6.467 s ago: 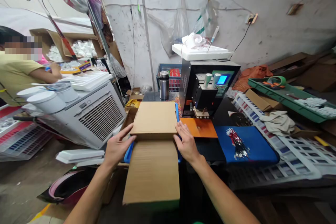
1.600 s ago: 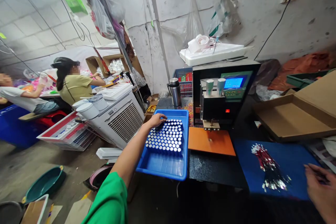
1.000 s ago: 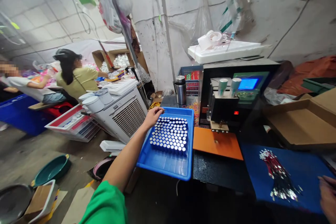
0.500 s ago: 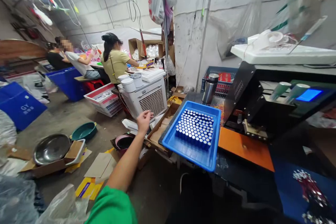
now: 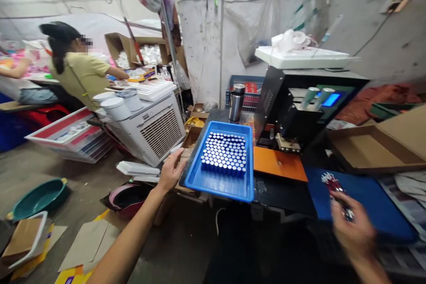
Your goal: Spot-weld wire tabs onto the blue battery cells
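Observation:
My left hand (image 5: 171,171) is just off the left edge of a blue plastic tray (image 5: 219,191), its fingers stretched and slightly apart, holding nothing. Inside the tray stand many blue cylindrical battery cells (image 5: 223,153) with pale round tops, packed in a block. On the right, my right hand (image 5: 354,224) is curled round a bundle of dark red and black wire leads (image 5: 331,183) with silvery ends, over a blue mat (image 5: 376,195). Part of the bundle shows between thumb and index finger; motion blurs this hand.
A black machine (image 5: 293,106) with a lit screen stands behind an orange pad (image 5: 279,164). A steel flask (image 5: 236,102) is behind the tray. An open cardboard box (image 5: 372,146) lies at right, an air cooler (image 5: 159,128) at left. A co-worker (image 5: 83,71) sits beyond it.
The view has swung left to right and closer to the table. My left hand's fingers have spread and it is nearer the tray. My right hand has come into view, round the wire bundle.

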A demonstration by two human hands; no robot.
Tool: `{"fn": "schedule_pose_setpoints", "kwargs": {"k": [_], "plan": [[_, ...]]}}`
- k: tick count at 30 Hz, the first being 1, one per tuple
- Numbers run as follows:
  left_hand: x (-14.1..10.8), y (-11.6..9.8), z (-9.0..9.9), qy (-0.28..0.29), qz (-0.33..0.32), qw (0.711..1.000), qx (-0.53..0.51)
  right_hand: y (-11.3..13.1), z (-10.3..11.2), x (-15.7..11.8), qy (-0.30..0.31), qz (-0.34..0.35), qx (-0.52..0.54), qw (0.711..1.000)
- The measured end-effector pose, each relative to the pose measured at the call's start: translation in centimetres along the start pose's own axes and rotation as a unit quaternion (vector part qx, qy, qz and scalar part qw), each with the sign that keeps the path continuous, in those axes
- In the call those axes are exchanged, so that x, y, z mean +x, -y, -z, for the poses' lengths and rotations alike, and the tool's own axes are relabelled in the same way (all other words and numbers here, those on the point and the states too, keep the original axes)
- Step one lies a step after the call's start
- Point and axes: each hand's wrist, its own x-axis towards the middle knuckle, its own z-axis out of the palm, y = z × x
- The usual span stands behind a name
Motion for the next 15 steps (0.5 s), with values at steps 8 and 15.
{"fn": "schedule_pose_setpoints", "kwargs": {"k": [8,15], "plan": [[3.1,-7.8,-6.3,0.218,-0.325,0.889,0.24,16.5,-16.6,0.7,0.29,0.276,0.006,0.916],[4.4,-7.3,-8.3,0.259,-0.366,0.849,0.28,18.1,-22.7,1.6,0.418,0.364,-0.049,0.831]]}}
